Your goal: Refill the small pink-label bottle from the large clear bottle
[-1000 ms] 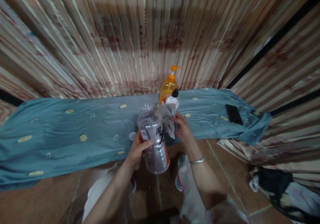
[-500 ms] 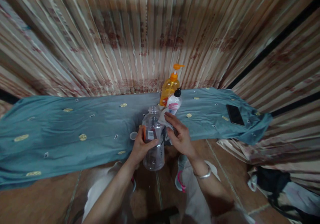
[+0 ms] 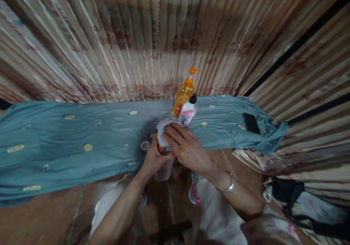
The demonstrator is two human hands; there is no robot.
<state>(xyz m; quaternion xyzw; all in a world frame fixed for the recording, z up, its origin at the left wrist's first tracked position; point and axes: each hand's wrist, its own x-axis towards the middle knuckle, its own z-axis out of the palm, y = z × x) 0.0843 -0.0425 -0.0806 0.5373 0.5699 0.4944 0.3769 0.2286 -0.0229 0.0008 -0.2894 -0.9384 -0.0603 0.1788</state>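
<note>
Over the blue-draped ledge (image 3: 82,135), I grip the clear bottle (image 3: 164,164) in my left hand (image 3: 154,157) while my right hand (image 3: 186,148) presses a cloth (image 3: 164,128) onto its top — wiping stage, likely calling next for a steady twist.

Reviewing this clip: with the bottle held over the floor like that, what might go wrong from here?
1. The clear bottle is held off the table edge by the left hand alone; pressure from the right hand, which presses a cloth on its top, might slip it to the floor.
2. The small cap lies near the table edge and may be knocked off.
3. The right arm could bump the pump bottles close behind.
</note>
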